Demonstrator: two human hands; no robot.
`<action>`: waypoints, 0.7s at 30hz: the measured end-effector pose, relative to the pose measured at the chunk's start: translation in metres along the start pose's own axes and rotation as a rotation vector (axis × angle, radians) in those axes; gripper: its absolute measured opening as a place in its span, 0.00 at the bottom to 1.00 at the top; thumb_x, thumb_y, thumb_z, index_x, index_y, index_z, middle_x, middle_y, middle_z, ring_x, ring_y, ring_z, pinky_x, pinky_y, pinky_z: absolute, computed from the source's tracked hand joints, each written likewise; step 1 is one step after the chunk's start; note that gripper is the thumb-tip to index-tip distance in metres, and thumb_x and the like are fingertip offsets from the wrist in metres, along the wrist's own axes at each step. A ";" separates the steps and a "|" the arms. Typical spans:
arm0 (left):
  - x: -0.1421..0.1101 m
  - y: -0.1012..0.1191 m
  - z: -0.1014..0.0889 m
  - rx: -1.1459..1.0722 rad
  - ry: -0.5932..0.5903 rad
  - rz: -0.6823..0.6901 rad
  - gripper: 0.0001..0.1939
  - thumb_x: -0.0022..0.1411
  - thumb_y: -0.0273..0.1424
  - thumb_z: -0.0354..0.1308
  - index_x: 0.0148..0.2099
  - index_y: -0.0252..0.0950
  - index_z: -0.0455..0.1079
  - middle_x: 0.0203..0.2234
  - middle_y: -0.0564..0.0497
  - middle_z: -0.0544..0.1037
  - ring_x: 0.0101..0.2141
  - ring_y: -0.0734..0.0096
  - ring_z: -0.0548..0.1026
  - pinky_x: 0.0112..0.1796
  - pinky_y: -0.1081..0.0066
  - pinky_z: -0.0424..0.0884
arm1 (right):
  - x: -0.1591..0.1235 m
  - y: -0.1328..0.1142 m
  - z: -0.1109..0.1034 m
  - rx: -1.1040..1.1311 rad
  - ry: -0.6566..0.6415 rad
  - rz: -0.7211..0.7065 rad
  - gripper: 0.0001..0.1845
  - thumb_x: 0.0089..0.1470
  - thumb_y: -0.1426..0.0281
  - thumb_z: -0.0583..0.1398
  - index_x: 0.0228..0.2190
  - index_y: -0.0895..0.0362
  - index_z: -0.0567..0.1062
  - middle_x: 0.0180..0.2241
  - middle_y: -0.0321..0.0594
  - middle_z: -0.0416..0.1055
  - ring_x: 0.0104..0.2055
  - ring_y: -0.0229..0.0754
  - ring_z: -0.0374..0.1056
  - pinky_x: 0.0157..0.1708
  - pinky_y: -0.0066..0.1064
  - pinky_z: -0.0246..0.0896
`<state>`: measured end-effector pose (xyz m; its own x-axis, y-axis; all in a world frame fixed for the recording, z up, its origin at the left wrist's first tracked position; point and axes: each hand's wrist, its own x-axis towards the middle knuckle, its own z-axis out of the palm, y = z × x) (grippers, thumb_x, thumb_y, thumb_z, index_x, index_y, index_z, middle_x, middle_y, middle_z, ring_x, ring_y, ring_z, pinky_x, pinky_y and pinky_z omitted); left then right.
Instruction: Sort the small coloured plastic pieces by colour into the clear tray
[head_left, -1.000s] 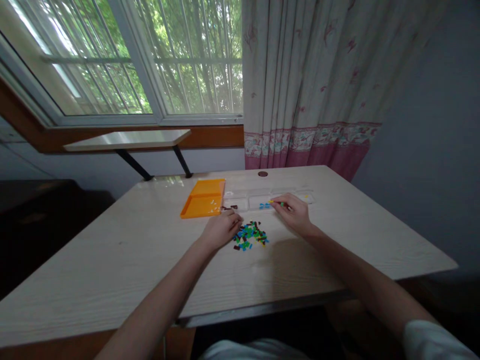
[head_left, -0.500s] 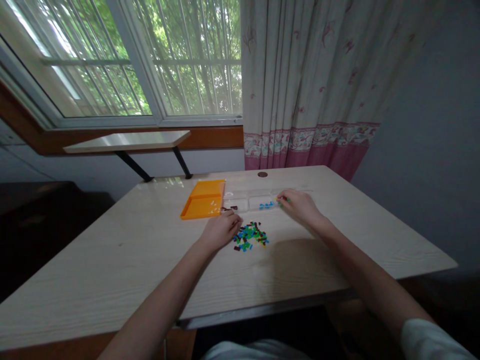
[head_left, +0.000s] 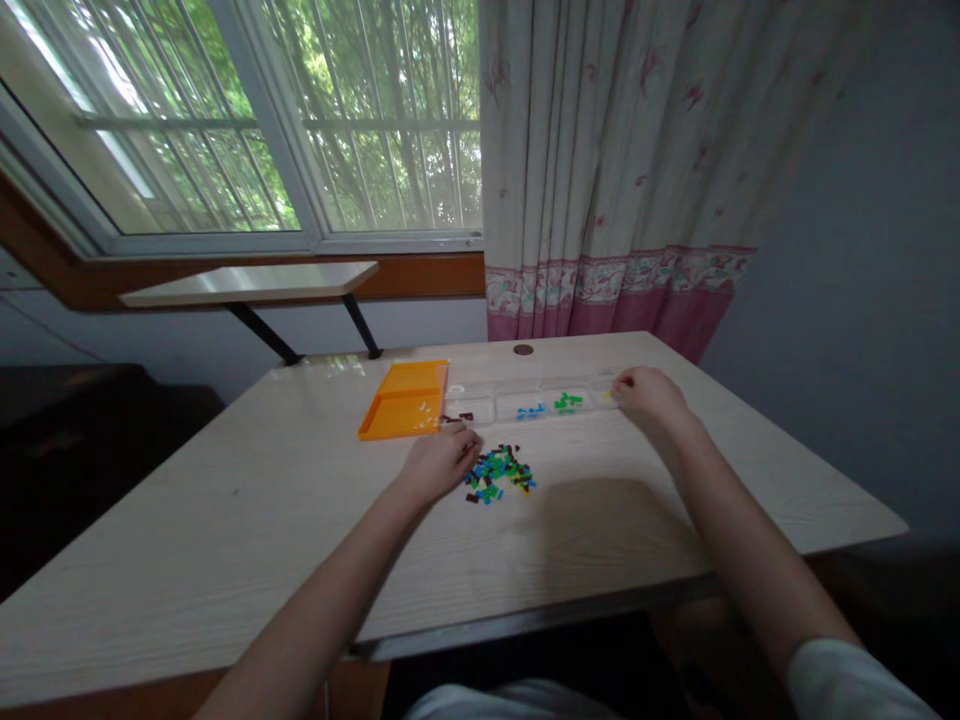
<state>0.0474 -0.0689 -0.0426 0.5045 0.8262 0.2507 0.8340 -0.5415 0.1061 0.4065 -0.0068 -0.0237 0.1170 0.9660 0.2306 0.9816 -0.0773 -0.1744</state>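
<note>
A pile of small coloured pieces (head_left: 499,473) lies on the pale wooden table (head_left: 225,520). Behind it stands a clear divided tray (head_left: 510,402) holding dark pieces on the left, blue pieces (head_left: 531,411) in the middle and green pieces (head_left: 568,402) further right. My left hand (head_left: 441,462) rests beside the pile with its fingers curled, and what they hold is hidden. My right hand (head_left: 646,393) is at the tray's right end, fingers pinched together over the last compartment, where a small yellow piece shows.
An orange lid or tray (head_left: 406,400) lies left of the clear tray. A round cable hole (head_left: 523,350) sits near the table's far edge. A window, a small wall shelf (head_left: 247,282) and a flowered curtain (head_left: 615,170) stand behind the table.
My right hand has moved right along the clear tray, from the blue compartment past the green one to the right end. Green pieces now show in the tray. My left hand stays put.
</note>
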 end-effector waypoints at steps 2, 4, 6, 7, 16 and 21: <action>0.000 0.000 0.000 0.001 -0.008 -0.007 0.14 0.63 0.36 0.43 0.37 0.37 0.68 0.34 0.49 0.72 0.36 0.69 0.71 0.31 0.74 0.64 | -0.001 -0.009 0.000 0.035 -0.001 -0.085 0.12 0.50 0.68 0.54 0.30 0.56 0.77 0.31 0.45 0.74 0.33 0.43 0.68 0.31 0.28 0.56; -0.001 0.000 0.001 -0.004 -0.010 -0.003 0.14 0.63 0.35 0.43 0.39 0.38 0.69 0.35 0.49 0.72 0.37 0.68 0.71 0.33 0.74 0.65 | -0.006 -0.026 0.002 0.104 0.006 -0.226 0.12 0.51 0.68 0.53 0.30 0.57 0.76 0.31 0.44 0.74 0.34 0.42 0.68 0.33 0.28 0.57; -0.001 -0.001 0.003 -0.011 -0.011 0.003 0.14 0.63 0.34 0.43 0.41 0.38 0.68 0.37 0.48 0.72 0.38 0.68 0.71 0.35 0.73 0.66 | -0.017 -0.049 0.007 0.195 0.025 -0.406 0.12 0.52 0.69 0.53 0.32 0.57 0.76 0.32 0.43 0.74 0.35 0.41 0.67 0.35 0.27 0.57; -0.001 -0.001 0.003 -0.015 -0.013 0.004 0.14 0.63 0.34 0.43 0.43 0.38 0.68 0.37 0.48 0.72 0.39 0.67 0.71 0.35 0.72 0.66 | -0.025 -0.062 0.010 0.238 0.020 -0.502 0.12 0.53 0.69 0.53 0.32 0.58 0.75 0.33 0.42 0.73 0.35 0.40 0.67 0.36 0.27 0.57; 0.002 -0.005 0.011 -0.069 -0.010 0.095 0.16 0.62 0.28 0.44 0.49 0.40 0.68 0.36 0.47 0.70 0.40 0.67 0.68 0.38 0.71 0.65 | -0.068 -0.118 0.036 0.347 -0.182 -0.874 0.14 0.55 0.70 0.53 0.41 0.55 0.73 0.38 0.41 0.71 0.40 0.40 0.67 0.40 0.29 0.59; 0.007 -0.008 0.015 -0.146 -0.004 0.169 0.17 0.62 0.26 0.45 0.50 0.40 0.68 0.34 0.46 0.68 0.37 0.68 0.67 0.38 0.70 0.63 | -0.068 -0.120 0.035 0.400 -0.226 -0.915 0.13 0.54 0.73 0.54 0.40 0.56 0.74 0.37 0.42 0.71 0.39 0.39 0.67 0.39 0.28 0.59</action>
<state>0.0482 -0.0565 -0.0562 0.6360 0.7220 0.2726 0.6962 -0.6891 0.2011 0.2760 -0.0542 -0.0520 -0.7238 0.6403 0.2574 0.5531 0.7613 -0.3384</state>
